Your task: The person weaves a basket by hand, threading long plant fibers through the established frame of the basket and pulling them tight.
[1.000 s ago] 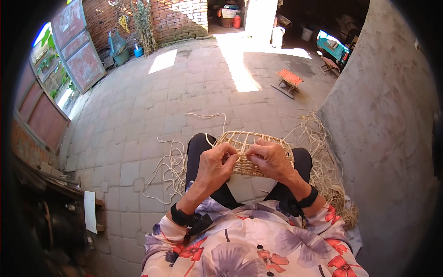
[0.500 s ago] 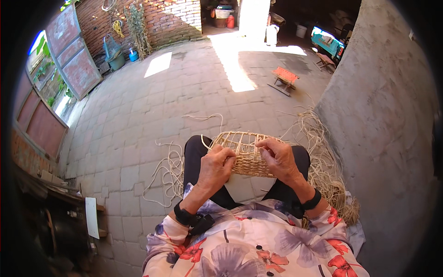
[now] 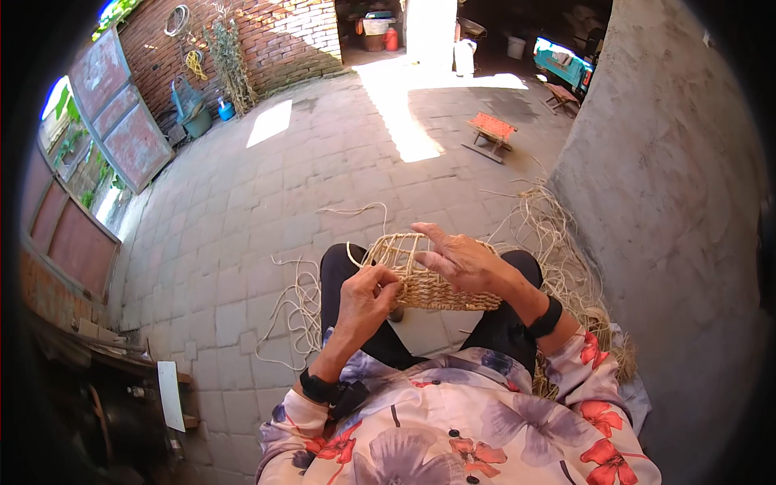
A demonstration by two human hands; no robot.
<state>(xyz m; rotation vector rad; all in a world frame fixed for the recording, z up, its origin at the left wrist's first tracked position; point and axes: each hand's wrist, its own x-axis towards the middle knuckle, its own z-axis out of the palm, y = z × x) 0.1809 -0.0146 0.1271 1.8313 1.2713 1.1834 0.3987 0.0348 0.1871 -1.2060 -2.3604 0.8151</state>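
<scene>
Between my knees is a partly woven straw-coloured basket (image 3: 446,293), with dense weaving along its near side and open bare ribs above. My left hand (image 3: 368,301) is closed on the basket's left end, thumb and fingers pinched together; a loose cord (image 3: 350,252) rises just beyond it. Over the right half, my right hand (image 3: 462,260) hovers with its index finger and thumb stretched apart, pointing left across the ribs. Its other fingers are partly hidden, and whether it touches the ribs I cannot tell.
Loose cords lie on the paving left of my legs (image 3: 303,311). A larger tangle of cord (image 3: 558,242) runs along the grey wall (image 3: 671,202) at right. Farther off stands a low folding stool (image 3: 491,129) with a red seat. A white board (image 3: 170,396) is at lower left.
My right hand has let go of the basket's ribs and moved left, its index finger and thumb now spread. My left hand keeps its pinch at the left end. The view has shifted slightly.
</scene>
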